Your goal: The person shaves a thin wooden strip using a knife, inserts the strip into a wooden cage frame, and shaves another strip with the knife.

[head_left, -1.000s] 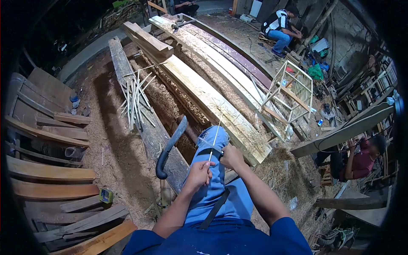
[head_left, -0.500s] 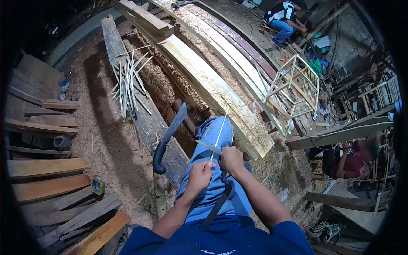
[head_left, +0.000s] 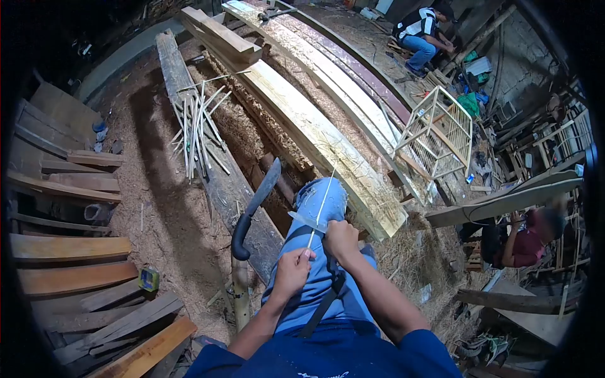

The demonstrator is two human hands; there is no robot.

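- Pale wood is thin and may snap, so we should go slow and soft with the stick (head_left: 322,205) and the small knife (head_left: 304,220).
- We should tip the blade low, nearly flat to the stick, so it does not bite in too deep.
- Our left hand (head_left: 292,271) is closed on the near end of the stick, with the thumb on it. We do well to hold that thumb away from the sharp side.
- Our right hand (head_left: 342,241) is curled tight around the small knife. The fingers hide its handle, so we cannot tell how that part looks.
- The stick is over our knee (head_left: 305,196), in blue jeans, and points away from us. We should mind the leg too, as a slip could hurt it.
- The blade crosses the stick near our left hand. We cannot tell how hard it is pressed.
- The stick looks long, skinny, almost straight and creamy white. Its far end comes near the big beam (head_left: 309,120); we cannot tell if they touch.
- More thin sticks lie in a messy pile (head_left: 198,129) on the old grey counter (head_left: 220,189). A big knife (head_left: 261,192) is by the counter's edge, its black handle toward us.
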